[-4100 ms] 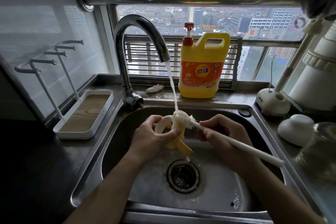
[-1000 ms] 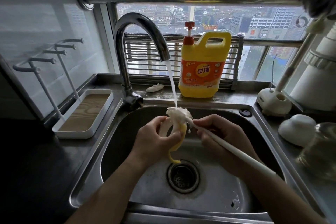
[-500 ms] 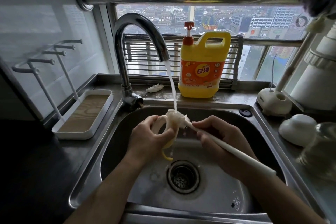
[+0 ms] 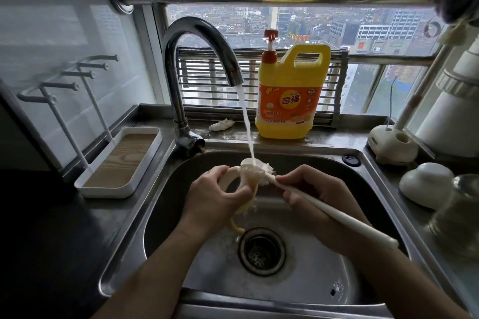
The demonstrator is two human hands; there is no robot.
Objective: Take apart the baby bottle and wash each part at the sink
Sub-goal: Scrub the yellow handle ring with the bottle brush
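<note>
Over sink centre, under tap water: grips w/ L hand, fingers curled round it, white-and-yellow bottle part, just left of the water. Clasps brush handle in R hand, long axis near-right to far-left, bristles touching part's top. Prob. needs next stroke pushed leftward along that axis, into part immediately left of bristles.

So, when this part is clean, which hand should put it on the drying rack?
Left, I think. The left hand grips the part, and the drying rack stands on that side; the right hand is busy holding the brush.
</note>
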